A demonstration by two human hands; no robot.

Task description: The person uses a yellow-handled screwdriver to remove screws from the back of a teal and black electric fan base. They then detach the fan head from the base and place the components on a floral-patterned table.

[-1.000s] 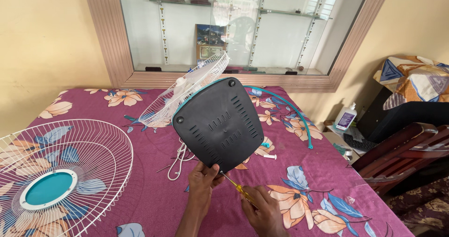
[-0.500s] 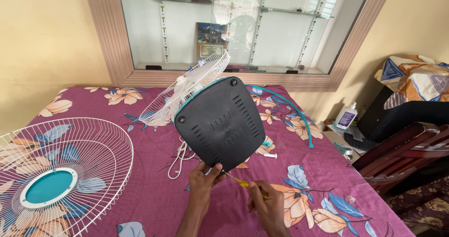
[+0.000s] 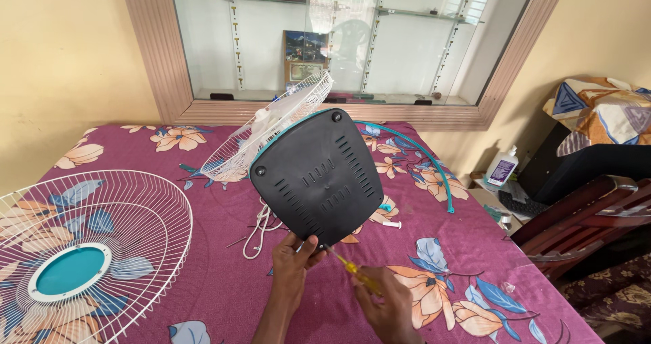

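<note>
The left hand [image 3: 293, 262] grips the near edge of the black fan base [image 3: 315, 178], tilting its underside up so the screws face the person. The right hand [image 3: 383, 304], closed around a yellow screwdriver [image 3: 352, 269], angles its tip at the base's near corner, over the purple flowered cloth [image 3: 224, 262], with the white fan guard [image 3: 88, 249] lying flat at the left, out of the way

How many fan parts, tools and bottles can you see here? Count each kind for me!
White wire fan grilles: 2, the front grille and the rear grille
Black fan base: 1, left hand holding it
Teal ring: 1
Yellow screwdriver: 1, in the right hand
Bottle: 1
Total: 6
</note>
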